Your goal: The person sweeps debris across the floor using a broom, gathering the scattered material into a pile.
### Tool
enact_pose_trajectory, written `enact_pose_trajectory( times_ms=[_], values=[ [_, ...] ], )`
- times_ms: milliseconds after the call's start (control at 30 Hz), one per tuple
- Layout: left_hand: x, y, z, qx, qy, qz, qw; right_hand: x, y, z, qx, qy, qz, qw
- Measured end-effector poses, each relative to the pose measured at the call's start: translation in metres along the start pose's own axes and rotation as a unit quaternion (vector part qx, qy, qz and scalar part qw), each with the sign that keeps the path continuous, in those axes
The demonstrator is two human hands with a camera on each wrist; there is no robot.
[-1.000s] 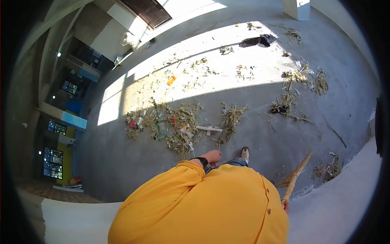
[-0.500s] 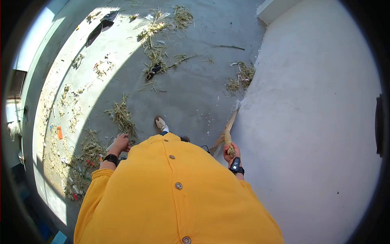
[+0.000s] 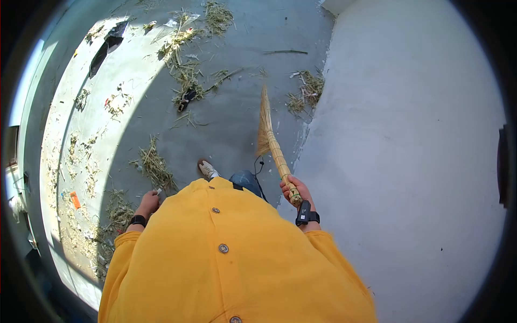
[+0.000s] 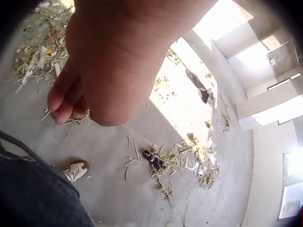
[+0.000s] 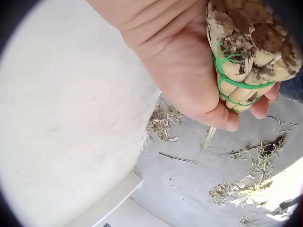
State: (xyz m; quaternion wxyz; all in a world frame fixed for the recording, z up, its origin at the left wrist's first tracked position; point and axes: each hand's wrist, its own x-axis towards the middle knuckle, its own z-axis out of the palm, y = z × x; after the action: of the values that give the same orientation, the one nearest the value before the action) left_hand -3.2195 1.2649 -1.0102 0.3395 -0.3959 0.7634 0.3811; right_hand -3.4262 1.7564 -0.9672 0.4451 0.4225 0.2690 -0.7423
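My right hand (image 3: 299, 189) grips the handle of a straw broom (image 3: 279, 160) near its end, in the head view. The broom's bristles (image 3: 264, 121) point forward over the grey floor, beside the white wall. In the right wrist view, thumb and fingers wrap around the handle's butt (image 5: 251, 56), which is bound with green cord. My left hand (image 3: 149, 203) hangs at my left side, its fingers loosely bent in the left wrist view. A heap of straw (image 3: 156, 166) lies on the floor just past it; a small white bit shows at its fingertips.
More straw and litter (image 3: 186, 75) lie ahead, with a dark scrap (image 3: 187, 100) among them. Another straw pile (image 3: 308, 91) sits against the white wall (image 3: 398, 134) on my right. A black plastic sheet (image 3: 105, 51) lies in the sunlit strip. My shoe (image 3: 207, 168) stands near the closest straw.
The head view has turned right, towards the wall. The broom has swung from low beside the wall to forward and left. My left hand has moved out to my left side.
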Motion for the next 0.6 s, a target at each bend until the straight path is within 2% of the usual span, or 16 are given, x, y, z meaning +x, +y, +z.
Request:
enact_pose_trajectory(
  times_ms=[133, 233, 300, 333, 400, 467, 500, 533, 567, 600],
  values=[
    [0.011, 0.059, 0.0, -0.06, -0.031, -0.004, 0.998, -0.013, 0.004, 0.006, -0.009, 0.02, -0.035, 0.999],
    [0.015, 0.106, 0.0, -0.103, -0.038, -0.007, 0.994, -0.026, -0.013, 0.007, -0.002, 0.053, -0.07, 0.996],
    [0.024, 0.129, 0.0, -0.113, -0.028, 0.0, 0.993, -0.024, -0.034, -0.009, 0.087, 0.073, -0.066, 0.991],
    [0.025, 0.142, 0.0, -0.097, -0.024, 0.006, 0.995, -0.02, -0.047, -0.018, 0.086, 0.071, -0.065, 0.992],
    [0.025, 0.158, 0.011, -0.084, -0.017, 0.004, 0.996, -0.011, -0.074, -0.04, 0.176, 0.074, -0.043, 0.981],
    [0.04, 0.162, 0.019, 0.011, 0.008, 0.011, 1.0, 0.008, -0.106, -0.06, 0.206, 0.05, -0.031, 0.977],
    [0.046, 0.16, 0.027, 0.015, 0.016, 0.008, 1.0, 0.017, -0.12, -0.07, 0.239, 0.032, -0.023, 0.97],
    [0.052, 0.155, 0.036, 0.039, 0.028, 0.039, 0.998, 0.025, -0.136, -0.069, 0.231, 0.061, 0.001, 0.971],
    [0.046, 0.174, 0.034, 0.064, 0.038, 0.072, 0.995, 0.032, -0.147, -0.059, 0.236, 0.054, 0.004, 0.97],
    [0.036, 0.193, 0.034, 0.061, 0.018, 0.03, 0.997, 0.036, -0.156, -0.049, 0.258, 0.045, 0.002, 0.965]
  ],
)
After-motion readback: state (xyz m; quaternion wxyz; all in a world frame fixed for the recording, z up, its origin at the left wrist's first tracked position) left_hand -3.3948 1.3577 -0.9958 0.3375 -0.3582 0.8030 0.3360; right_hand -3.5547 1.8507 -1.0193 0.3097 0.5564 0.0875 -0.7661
